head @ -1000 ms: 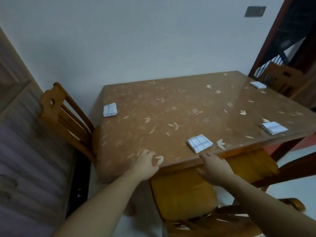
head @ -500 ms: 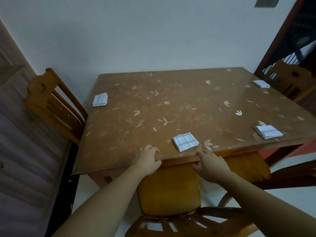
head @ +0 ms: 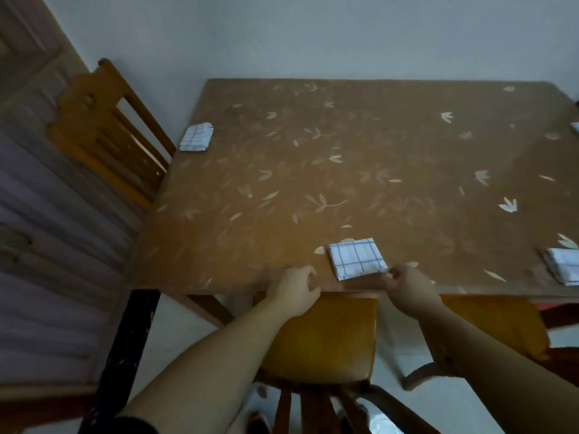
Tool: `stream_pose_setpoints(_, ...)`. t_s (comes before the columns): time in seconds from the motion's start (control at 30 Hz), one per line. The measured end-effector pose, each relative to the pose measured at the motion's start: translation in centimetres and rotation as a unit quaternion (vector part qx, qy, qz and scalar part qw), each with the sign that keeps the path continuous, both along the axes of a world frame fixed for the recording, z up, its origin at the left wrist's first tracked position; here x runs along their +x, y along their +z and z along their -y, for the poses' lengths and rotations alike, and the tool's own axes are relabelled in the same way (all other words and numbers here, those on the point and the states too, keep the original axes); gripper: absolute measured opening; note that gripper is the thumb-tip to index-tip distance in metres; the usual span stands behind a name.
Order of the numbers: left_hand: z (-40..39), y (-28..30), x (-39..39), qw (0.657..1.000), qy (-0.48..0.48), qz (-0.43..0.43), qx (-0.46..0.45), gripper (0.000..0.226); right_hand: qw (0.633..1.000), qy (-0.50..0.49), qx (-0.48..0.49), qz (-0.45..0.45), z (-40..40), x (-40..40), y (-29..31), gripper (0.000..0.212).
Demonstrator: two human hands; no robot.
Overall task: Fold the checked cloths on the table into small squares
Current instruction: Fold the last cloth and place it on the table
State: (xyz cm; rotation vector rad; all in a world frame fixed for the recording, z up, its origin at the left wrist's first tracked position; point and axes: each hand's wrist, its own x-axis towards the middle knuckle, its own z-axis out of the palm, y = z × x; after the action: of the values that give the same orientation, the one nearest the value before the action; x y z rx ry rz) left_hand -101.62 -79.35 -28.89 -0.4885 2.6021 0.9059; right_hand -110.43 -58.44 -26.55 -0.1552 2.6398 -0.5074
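A brown worktop (head: 376,145) with a pale leaf pattern fills the middle and right of the frame, its near edge running across the lower middle. Four folded checked cloths lie on it. The near cloth (head: 357,259) sits just inside the near edge, lower centre, folded to a small square. The left cloth (head: 196,137) lies at the worktop's left edge, upper left. The right cloth (head: 564,269) is cut by the right border of the frame, and only a sliver of the far cloth (head: 576,126) shows higher up at that same border.

The left hand (head: 296,294) rests at the near edge, just left of the near cloth and apart from it — fingers curled loosely, holding nothing. The right hand (head: 409,292) is at the edge just right of that cloth, its fingertips at the cloth's lower right corner; whether they pinch the corner or only touch it I cannot tell.

A wooden chair (head: 106,126) stands at the left side, and a chair seat (head: 326,339) is tucked under the near edge between the forearms.
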Motion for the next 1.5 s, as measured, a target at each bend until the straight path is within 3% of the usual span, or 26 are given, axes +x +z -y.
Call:
stream_pose_setpoints(0.27,-2.8,-2.1,-4.0,0.987,0.143,-0.007,0.068,0.039,0.990,-0.091,-0.108,0.025,-1.1,-4.9,-3.2,0.031)
stream_pose_setpoints(0.57,-1.6,-3.3,-4.1,0.980,0.186,-0.032,0.063,0.022,0.974,-0.101,-0.165,0.116,1.3,-4.7,-4.3,0.015)
stream_pose_setpoints(1.13,2.8,-3.4,0.2,0.982,0.182,-0.041,0.030,0.014,0.994,0.018,-0.064,0.090,5.6,-1.8,-3.3,0.025)
stream_pose_setpoints(1.5,3.1,-2.5,0.3,0.985,0.166,-0.050,0.005,0.009,0.992,0.016,-0.088,0.084,5.0,-2.2,-3.0,0.024)
